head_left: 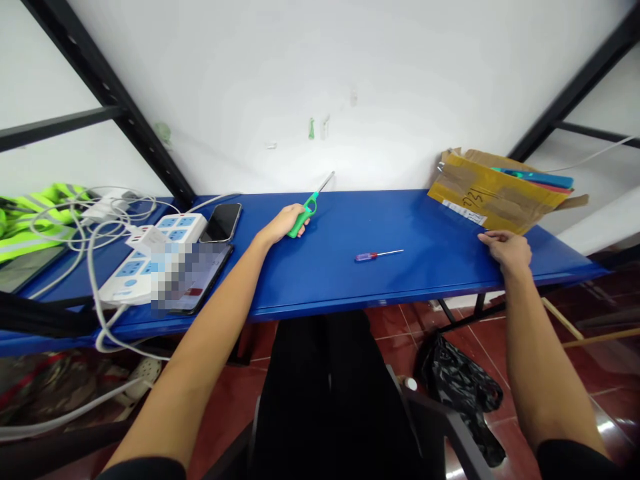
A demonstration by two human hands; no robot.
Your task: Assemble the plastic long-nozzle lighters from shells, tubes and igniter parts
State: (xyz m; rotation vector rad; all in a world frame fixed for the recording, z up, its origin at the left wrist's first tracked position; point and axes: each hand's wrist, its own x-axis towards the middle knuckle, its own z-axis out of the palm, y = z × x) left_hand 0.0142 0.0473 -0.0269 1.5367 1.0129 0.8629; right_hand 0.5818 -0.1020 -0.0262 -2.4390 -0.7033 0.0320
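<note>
My left hand [289, 224] is closed around the green handle of a long-necked lighter [306, 212], whose metal tip points up and right towards the wall. A small screwdriver [367, 257] with a purple and red handle lies on the blue table [320, 280], its shaft pointing right. At the right, my right hand [507, 250] rests by the table's surface with its fingers curled together, just below a cardboard box [487, 193] wrapped in yellow tape. Whether its fingers hold anything cannot be made out. Flat blue and red items stick out of the box.
On the left are a white power strip [133, 273] with tangled cables, two phones [221, 223] and a yellow-green reflective vest [37, 220]. Black metal posts [113, 100] frame both sides. A black plastic bag [463, 380] lies on the red tiled floor.
</note>
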